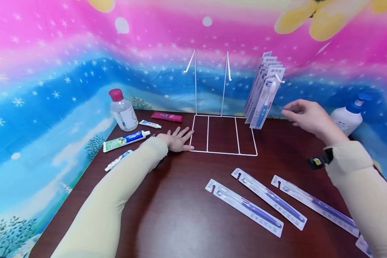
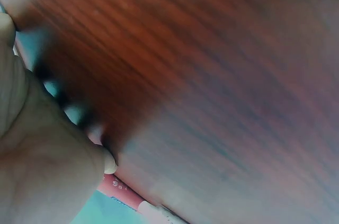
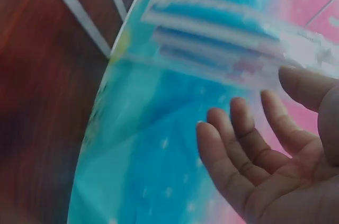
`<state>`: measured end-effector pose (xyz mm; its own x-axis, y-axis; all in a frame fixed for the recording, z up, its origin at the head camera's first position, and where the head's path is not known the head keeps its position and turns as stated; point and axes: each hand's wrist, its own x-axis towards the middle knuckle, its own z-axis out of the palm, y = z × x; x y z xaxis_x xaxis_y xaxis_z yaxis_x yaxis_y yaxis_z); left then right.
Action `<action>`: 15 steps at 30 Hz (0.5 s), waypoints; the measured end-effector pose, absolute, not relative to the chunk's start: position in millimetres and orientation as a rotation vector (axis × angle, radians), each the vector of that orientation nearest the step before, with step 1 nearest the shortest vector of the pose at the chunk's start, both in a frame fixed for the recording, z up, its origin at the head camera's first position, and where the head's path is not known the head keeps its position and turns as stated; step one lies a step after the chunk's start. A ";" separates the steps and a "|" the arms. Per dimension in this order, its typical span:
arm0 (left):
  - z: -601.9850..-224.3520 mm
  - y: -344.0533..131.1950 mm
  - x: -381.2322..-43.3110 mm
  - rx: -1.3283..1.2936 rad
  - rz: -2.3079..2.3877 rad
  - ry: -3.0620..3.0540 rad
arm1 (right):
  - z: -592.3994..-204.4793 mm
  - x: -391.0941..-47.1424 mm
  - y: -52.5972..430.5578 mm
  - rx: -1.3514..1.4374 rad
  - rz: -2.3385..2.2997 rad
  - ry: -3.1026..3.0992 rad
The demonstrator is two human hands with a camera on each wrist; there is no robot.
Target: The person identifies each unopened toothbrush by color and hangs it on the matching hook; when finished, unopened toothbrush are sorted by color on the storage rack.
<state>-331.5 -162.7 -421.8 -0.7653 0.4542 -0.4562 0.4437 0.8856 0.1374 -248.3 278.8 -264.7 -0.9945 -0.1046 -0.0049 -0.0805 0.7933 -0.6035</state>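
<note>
A white wire display rack (image 1: 224, 153) stands against the backdrop, with three hooked uprights. From its right hook hang several packaged toothbrushes (image 1: 265, 104), the front one blue. My right hand (image 1: 304, 113) is in the air just right of these packs, apart from them, its fingers loosely bent and holding nothing. In the right wrist view the hand (image 3: 259, 155) appears below the hanging packs (image 3: 212, 33). With fingers spread, my left hand (image 1: 178, 139) rests on the table, its fingertips at the rack base's left edge. Three purple toothbrush packs (image 1: 245, 208) lie in front, beside part of another.
At the left lie a pink tube (image 1: 167, 116), a small toothpaste tube (image 1: 150, 124), a larger green-blue toothpaste (image 1: 125, 141) and another tube (image 1: 117, 161). A red-capped clear bottle (image 1: 124, 111) stands behind them. A white pump bottle (image 1: 346, 118) is at the far right, beyond my right wrist.
</note>
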 end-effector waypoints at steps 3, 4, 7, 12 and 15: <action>-421.4 -161.2 -331.5 0.653 0.033 2.564 | -271.4 -233.1 308.2 -0.159 -0.856 2.966; -420.5 -161.1 -331.0 0.651 0.032 2.566 | -273.9 -227.4 318.3 -0.170 -0.814 2.968; -417.8 -161.5 -329.9 0.650 0.027 2.572 | -283.6 -208.6 348.4 -0.148 -0.674 3.010; -411.1 -164.2 -326.8 0.644 0.042 2.571 | -307.0 -176.3 394.1 0.040 -0.454 3.128; -403.5 -164.9 -321.8 0.641 0.038 2.563 | -322.3 -157.2 417.4 0.168 -0.337 3.161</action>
<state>-321.8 -164.9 -403.5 -0.7672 0.4490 -0.4581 0.4352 0.8890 0.1425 -157.2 417.4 -322.3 -0.9935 0.1095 0.0307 0.1005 0.9721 -0.2121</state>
